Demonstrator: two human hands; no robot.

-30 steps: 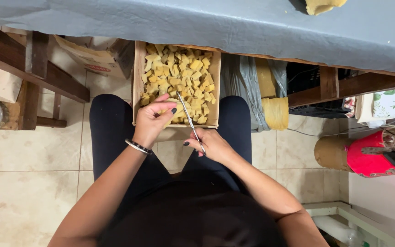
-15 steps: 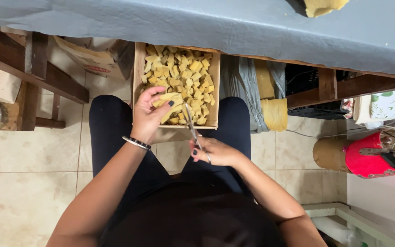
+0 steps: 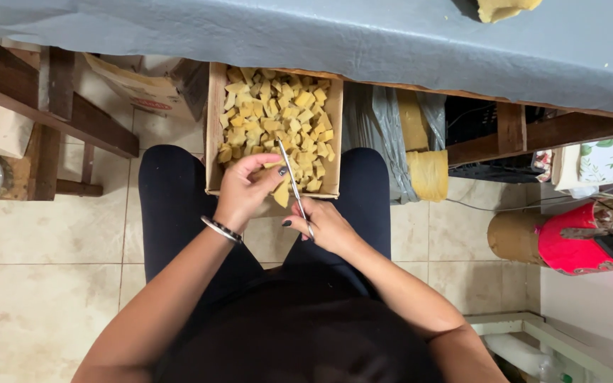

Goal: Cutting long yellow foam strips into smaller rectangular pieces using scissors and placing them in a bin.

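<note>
left hand [image 3: 244,190] pinches a yellow foam piece [image 3: 280,191]; right hand [image 3: 324,225] grips slim metal scissors [image 3: 293,183], mid-cut above the cardboard box of yellow foam chunks [image 3: 276,120]. next: close blades squarely.

Red container [image 3: 575,245], grey tabletop [image 3: 391,35]

Scissors' handles [image 3: 309,228] inside right hand's [image 3: 328,227] grip.

one box [image 3: 213,135], one scissors [image 3: 290,176], two hands [image 3: 244,190]
</note>
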